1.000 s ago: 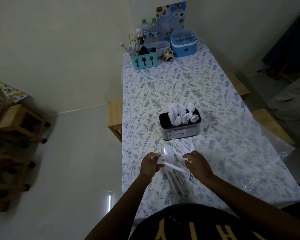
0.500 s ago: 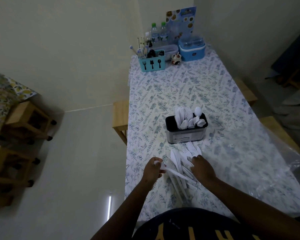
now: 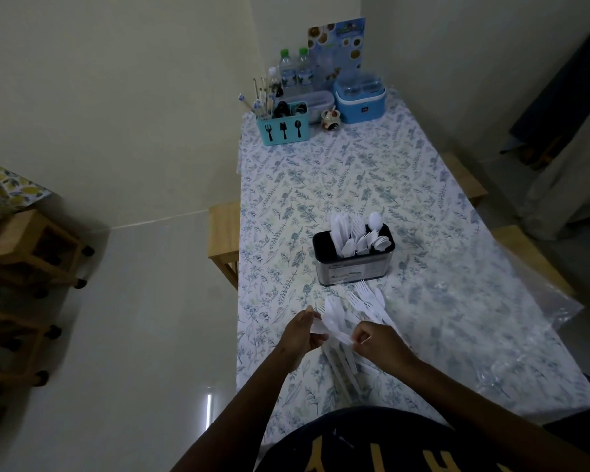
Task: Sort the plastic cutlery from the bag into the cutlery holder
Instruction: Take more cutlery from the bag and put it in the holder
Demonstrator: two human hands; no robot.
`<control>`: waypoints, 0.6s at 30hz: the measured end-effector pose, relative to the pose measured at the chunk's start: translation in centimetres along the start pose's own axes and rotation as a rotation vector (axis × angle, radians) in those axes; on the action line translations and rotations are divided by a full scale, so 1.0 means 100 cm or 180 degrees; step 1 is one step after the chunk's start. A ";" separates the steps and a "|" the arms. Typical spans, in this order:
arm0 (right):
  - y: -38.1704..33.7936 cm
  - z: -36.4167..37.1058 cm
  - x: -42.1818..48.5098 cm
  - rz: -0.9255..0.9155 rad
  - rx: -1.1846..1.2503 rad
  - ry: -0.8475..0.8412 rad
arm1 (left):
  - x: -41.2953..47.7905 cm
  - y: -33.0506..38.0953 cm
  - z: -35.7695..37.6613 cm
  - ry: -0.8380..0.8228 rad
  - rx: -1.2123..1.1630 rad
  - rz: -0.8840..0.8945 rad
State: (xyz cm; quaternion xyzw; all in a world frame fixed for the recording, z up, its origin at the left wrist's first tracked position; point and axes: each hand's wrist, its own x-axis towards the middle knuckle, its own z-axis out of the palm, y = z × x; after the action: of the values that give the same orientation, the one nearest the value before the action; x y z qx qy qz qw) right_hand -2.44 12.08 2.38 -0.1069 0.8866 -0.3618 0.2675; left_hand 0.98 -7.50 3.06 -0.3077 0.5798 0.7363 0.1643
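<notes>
1. Cutlery holder [image 3: 354, 264], frame centre, already holds spoons and knives.
2. Loose pile of cutlery [image 3: 361, 308] remains on the worktop [image 3: 321, 172].
3. Left hand [image 3: 298, 335] and right hand [image 3: 378, 342] each pinch one white piece [image 3: 332, 330].

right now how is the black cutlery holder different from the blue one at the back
The black cutlery holder stands mid-table, close to the hands; the blue holder sits at the far end by the wall. The black one holds white plastic cutlery; the blue one holds chopsticks and dark utensils. The blue one has fork, knife and spoon pictures on its front; the black one has a shiny metal front with a label. Both stand upright on the tablecloth.
</notes>
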 end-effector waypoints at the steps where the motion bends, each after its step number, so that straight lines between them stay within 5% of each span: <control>1: -0.001 0.001 0.000 0.0008 -0.0035 -0.0028 | 0.001 0.001 0.001 -0.0019 -0.0051 -0.0041; 8: -0.006 0.004 0.001 -0.0038 -0.0212 -0.0024 | -0.001 0.004 0.002 -0.0238 0.0557 0.0144; 13: -0.003 0.009 0.004 0.0119 0.0140 0.0038 | -0.002 -0.004 -0.016 0.0126 0.0794 0.0293; 18: 0.011 0.013 0.004 -0.0205 -0.0398 0.0218 | -0.004 -0.009 -0.043 0.0569 0.0507 0.0293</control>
State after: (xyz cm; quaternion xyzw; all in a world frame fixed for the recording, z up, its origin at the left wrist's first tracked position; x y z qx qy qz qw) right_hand -2.11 11.97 0.68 -0.1395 0.9123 -0.3175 0.2180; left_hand 2.96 -11.29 2.06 -0.3312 0.6623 0.6644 0.1018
